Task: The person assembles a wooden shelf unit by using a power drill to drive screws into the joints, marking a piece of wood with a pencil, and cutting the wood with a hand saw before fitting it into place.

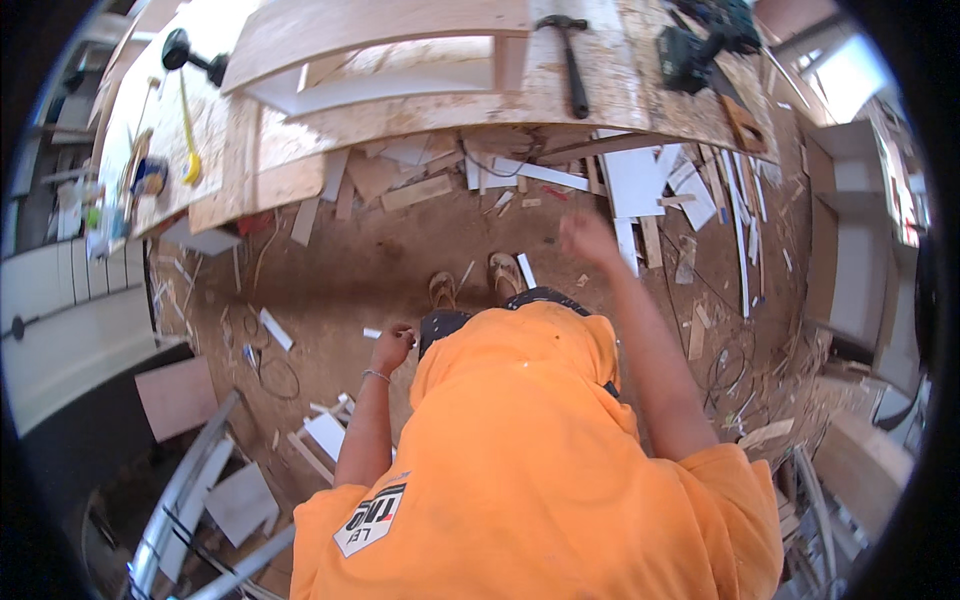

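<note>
Plywood box frame with white inner faces (380, 35) lies on the scuffed wooden worktop (612, 75), dark long-handled hammer (573, 70) just right of it. Right hand (588, 238) raised short of the edge, blurred: can't tell its fingers. Left hand (393, 347) low, fingers seemingly curled, grip unclear. Best move slowly, stepping around loose pale wood offcuts (417, 192).

An open-fronted pale cabinet (860, 240) stands at right, a pinkish board (177, 397) and metal tube (163, 524) lower left

1. Left arm (362, 440) out at the side; left hand (394, 346) fingers (404, 334) curled, grip unclear.
2. Right arm (658, 350) extended farther forward; right hand (588, 240) blurred, state unreadable.
</note>
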The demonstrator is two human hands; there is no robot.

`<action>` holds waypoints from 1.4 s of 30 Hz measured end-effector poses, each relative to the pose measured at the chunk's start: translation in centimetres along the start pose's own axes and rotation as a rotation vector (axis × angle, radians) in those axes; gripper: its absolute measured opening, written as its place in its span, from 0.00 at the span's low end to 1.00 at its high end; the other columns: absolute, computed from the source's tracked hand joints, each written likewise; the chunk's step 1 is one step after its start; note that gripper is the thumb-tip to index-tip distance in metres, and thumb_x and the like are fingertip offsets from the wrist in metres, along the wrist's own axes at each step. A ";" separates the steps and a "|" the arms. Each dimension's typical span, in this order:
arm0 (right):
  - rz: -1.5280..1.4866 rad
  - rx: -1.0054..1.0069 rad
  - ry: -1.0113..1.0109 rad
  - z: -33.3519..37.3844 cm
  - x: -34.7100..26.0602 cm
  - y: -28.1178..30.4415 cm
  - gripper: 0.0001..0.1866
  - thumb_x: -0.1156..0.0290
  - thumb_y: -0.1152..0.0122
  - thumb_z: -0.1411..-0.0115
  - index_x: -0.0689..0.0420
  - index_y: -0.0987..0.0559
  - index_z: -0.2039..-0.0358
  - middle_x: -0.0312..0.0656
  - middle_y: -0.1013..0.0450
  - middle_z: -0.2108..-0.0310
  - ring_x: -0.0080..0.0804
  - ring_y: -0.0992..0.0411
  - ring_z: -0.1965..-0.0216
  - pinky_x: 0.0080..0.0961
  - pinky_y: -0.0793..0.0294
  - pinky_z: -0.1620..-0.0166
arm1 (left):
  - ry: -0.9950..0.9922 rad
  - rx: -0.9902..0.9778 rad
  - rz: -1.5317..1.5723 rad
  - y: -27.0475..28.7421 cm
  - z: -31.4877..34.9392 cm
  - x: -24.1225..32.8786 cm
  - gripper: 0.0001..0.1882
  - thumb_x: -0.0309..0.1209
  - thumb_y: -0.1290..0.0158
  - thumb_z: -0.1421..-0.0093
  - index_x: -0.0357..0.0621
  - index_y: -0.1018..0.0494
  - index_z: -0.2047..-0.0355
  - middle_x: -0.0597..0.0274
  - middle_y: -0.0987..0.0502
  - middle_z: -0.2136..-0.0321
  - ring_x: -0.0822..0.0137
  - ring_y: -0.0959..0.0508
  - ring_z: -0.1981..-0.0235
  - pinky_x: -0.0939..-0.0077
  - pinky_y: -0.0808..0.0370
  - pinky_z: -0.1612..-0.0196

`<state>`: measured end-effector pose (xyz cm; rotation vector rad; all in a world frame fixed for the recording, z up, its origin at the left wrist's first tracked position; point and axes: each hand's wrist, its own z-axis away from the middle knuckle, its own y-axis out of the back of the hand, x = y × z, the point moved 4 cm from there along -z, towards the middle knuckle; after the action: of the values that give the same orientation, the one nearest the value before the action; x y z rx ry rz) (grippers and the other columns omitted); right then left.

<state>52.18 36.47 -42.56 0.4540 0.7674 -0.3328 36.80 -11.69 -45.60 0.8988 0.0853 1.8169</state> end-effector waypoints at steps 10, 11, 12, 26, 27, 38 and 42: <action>0.632 0.623 1.177 2.1 -42.1 -2.9 0.27 0.61 0.41 0.37 0.60 0.29 0.41 0.58 0.32 0.41 0.59 0.34 0.40 0.47 0.35 0.36 | 0.336 0.175 0.555 -3.2 4.5 -13.5 0.16 0.30 0.45 0.32 0.31 0.24 0.48 0.53 0.16 0.67 0.67 0.16 0.67 0.75 0.20 0.66; 0.832 0.665 1.126 -0.3 -41.0 -4.2 0.32 0.55 0.42 0.37 0.61 0.32 0.37 0.59 0.35 0.37 0.57 0.38 0.35 0.47 0.39 0.33 | 0.329 0.169 0.551 -3.8 4.6 -12.5 0.16 0.30 0.46 0.32 0.31 0.23 0.49 0.52 0.16 0.67 0.66 0.15 0.66 0.74 0.20 0.65; 1.030 0.697 1.074 -2.2 -39.9 -5.6 0.38 0.50 0.43 0.36 0.62 0.35 0.33 0.59 0.39 0.32 0.55 0.42 0.30 0.48 0.44 0.29 | 0.328 0.168 0.553 -4.8 4.9 -11.6 0.16 0.30 0.46 0.32 0.31 0.23 0.50 0.52 0.16 0.67 0.65 0.15 0.66 0.73 0.20 0.64; 1.122 0.629 1.058 -1.4 -38.3 -5.8 0.39 0.60 0.40 0.36 0.50 0.40 0.27 0.50 0.42 0.28 0.47 0.45 0.27 0.45 0.47 0.27 | 0.291 0.184 0.362 -5.5 4.3 -14.0 0.18 0.35 0.44 0.34 0.31 0.22 0.53 0.50 0.16 0.67 0.64 0.16 0.67 0.70 0.19 0.64; 1.060 0.665 1.107 -0.5 -37.4 -5.7 0.38 0.61 0.39 0.38 0.52 0.39 0.28 0.52 0.42 0.28 0.48 0.44 0.27 0.47 0.45 0.28 | 0.262 0.202 0.416 -4.7 3.8 -14.1 0.18 0.35 0.45 0.34 0.31 0.22 0.52 0.50 0.16 0.67 0.64 0.16 0.67 0.70 0.20 0.64; 0.833 0.024 0.399 2.9 -15.7 -11.0 0.20 0.58 0.38 0.37 0.61 0.17 0.53 0.55 0.18 0.58 0.52 0.19 0.55 0.42 0.21 0.51 | 0.128 0.202 0.182 1.5 2.7 -10.5 0.19 0.39 0.42 0.37 0.37 0.19 0.52 0.44 0.16 0.59 0.50 0.16 0.57 0.60 0.22 0.50; 0.760 -0.213 0.298 6.9 -14.5 -11.9 0.22 0.58 0.37 0.37 0.59 0.18 0.48 0.54 0.18 0.55 0.52 0.20 0.53 0.41 0.22 0.47 | 0.172 0.069 0.207 2.5 -1.4 -18.4 0.19 0.37 0.43 0.36 0.34 0.20 0.52 0.43 0.16 0.61 0.56 0.15 0.60 0.64 0.20 0.54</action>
<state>41.12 24.59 -30.93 0.5644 0.8492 0.5317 36.94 -27.61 -55.34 0.8220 0.1691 2.0931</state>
